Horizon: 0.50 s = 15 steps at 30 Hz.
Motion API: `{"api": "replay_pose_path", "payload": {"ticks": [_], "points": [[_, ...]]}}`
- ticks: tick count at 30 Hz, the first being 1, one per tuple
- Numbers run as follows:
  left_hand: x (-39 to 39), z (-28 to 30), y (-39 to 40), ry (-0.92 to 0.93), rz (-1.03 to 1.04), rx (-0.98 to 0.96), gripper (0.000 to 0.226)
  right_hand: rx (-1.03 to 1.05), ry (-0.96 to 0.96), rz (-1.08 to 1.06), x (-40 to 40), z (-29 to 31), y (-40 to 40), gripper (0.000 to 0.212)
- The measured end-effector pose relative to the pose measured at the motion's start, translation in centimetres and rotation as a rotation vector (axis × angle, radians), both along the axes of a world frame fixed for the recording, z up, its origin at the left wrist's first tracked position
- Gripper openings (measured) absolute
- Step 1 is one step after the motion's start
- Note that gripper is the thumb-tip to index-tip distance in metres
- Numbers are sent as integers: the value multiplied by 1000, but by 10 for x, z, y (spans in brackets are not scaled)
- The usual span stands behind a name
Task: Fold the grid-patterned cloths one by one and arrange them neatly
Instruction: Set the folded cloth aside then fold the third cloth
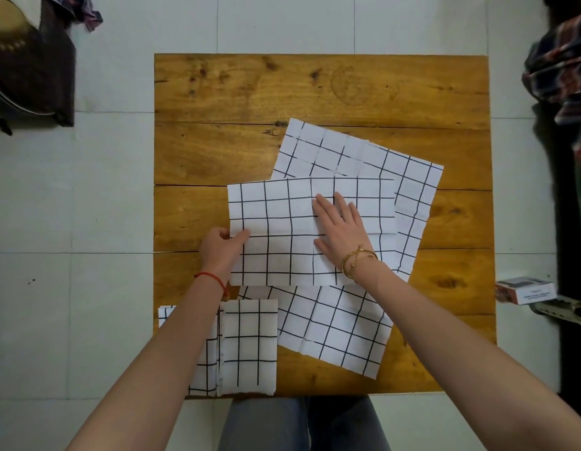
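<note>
Progress check, head view. Two folded cloths (248, 346) lay side by side at the near-left corner of the wooden counter (237, 92), the left one partly hidden under the left forearm. I counted those as done, though the near edges did not look squared to each other.

The cloth in hand (282, 255) lay flat in the middle of the counter, resting on top of the others. The left hand (222, 247) pinched its left edge, fingers narrow and closed on the fabric with the thumb on top. The right hand (339, 229) lay palm-down on the cloth, fingers spread wide and flat, gripping nothing. I judged this to be the start of its first fold, or a smoothing pass before it. I saw no fold in it beyond old crease lines.

Beneath it a larger open cloth (409, 190) stuck out to the far right, and another open cloth (338, 330) showed at the near side. I could not tell whether these were one cloth or two.

My estimate: two folded, one begun, at least one untouched. Roughly halfway, final arranging not yet done.
</note>
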State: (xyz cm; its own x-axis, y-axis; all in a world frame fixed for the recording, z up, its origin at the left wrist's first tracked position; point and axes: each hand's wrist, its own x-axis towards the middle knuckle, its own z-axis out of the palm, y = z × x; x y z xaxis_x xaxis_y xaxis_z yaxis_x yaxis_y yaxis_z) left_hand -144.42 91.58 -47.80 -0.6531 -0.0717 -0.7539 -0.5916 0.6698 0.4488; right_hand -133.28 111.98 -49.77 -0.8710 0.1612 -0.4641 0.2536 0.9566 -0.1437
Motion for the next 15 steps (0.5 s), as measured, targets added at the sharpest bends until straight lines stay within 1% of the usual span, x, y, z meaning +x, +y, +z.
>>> {"api": "replay_pose_path", "payload": {"ticks": [3, 5, 7, 11, 15], "points": [[-7, 13, -5, 30, 19, 76, 54, -6, -13, 9, -5, 0, -7, 77], [-12, 27, -7, 72, -3, 161, 61, -8, -17, 10, -9, 0, -13, 78], [-15, 48, -5, 95, -111, 242, 67, 0, -14, 13, -14, 1, -20, 79], [-10, 83, 9, 83, -376, 359, 68, 20, 0, 31, -23, 1, -35, 81], [5, 83, 39, 56, -518, 409, 68, -2, 42, 29, -27, -1, -38, 77]]}}
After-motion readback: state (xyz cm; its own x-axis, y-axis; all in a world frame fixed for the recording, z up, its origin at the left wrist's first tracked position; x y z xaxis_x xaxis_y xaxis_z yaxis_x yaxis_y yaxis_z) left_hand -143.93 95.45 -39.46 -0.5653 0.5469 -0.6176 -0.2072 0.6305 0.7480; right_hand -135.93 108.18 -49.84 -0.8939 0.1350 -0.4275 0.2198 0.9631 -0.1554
